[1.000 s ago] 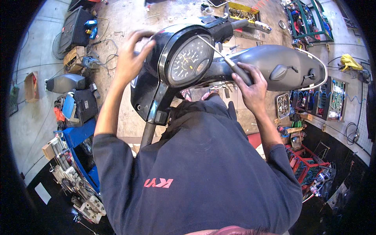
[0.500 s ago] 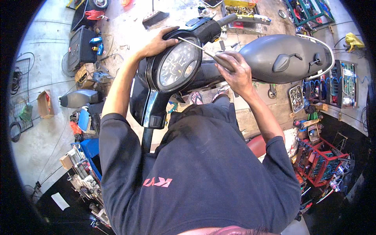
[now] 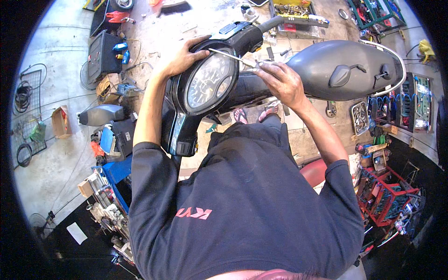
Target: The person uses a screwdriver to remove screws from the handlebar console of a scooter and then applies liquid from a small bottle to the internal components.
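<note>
A scooter's black handlebar cover, with its round instrument cluster [image 3: 207, 84] facing up, sits in front of me. My left hand [image 3: 186, 57] grips the cover's far left edge, its thumb lying on the rim of the cluster. My right hand [image 3: 282, 81] is closed round the handle end of a long thin screwdriver [image 3: 228, 54], fingers pinched together over it. The shaft slants left across the top of the clear lens, and its tip lies at the upper rim near my left thumb. Whether the tip sits in the seam, I cannot tell.
The grey scooter seat [image 3: 322, 70] with a grab rail stretches right. A yellow-edged tray of parts [image 3: 294, 9] lies beyond the handlebar. A red tool rack [image 3: 385, 198] stands at the right, a black box [image 3: 103, 58] and a loose seat [image 3: 100, 115] at the left.
My right hand has shifted its grip on the screwdriver, fingers now flatter over the handle. The shaft still lies along the upper rim. The whole view has shifted slightly; my left hand keeps its hold.
</note>
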Tool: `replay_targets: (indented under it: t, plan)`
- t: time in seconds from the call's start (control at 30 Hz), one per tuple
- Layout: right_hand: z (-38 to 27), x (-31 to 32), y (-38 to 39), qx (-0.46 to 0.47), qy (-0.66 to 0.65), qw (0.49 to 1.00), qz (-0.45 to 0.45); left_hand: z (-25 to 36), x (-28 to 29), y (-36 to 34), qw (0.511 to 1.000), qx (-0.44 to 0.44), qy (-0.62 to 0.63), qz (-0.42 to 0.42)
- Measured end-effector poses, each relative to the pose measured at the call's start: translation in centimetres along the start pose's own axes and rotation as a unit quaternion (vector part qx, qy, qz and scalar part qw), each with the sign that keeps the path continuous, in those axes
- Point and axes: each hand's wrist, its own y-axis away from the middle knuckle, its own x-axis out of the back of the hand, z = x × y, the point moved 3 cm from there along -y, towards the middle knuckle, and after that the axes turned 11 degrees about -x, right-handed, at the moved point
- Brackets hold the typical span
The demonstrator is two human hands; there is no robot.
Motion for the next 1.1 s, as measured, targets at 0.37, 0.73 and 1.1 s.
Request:
replay_targets:
  t: [0.37, 0.73, 1.1]
  plan:
    - [-1.5, 1.3, -1.3, -0.034, 0.001, 0.999, -0.025, 1.1, 0.5, 0.2, 0.996, 0.042, -0.083, -0.015]
    - [-1.5, 1.1, -2.7, -0.527, -0.376, 0.740, -0.183, 2.1, 0.5, -0.2, 0.997, 0.034, -0.068, -0.002]
    - [-0.9, 2.0, -3.2, -0.019, 0.018, 0.992, -0.125, 0.7, 0.5, -0.3, 0.993, -0.008, -0.119, -0.024]
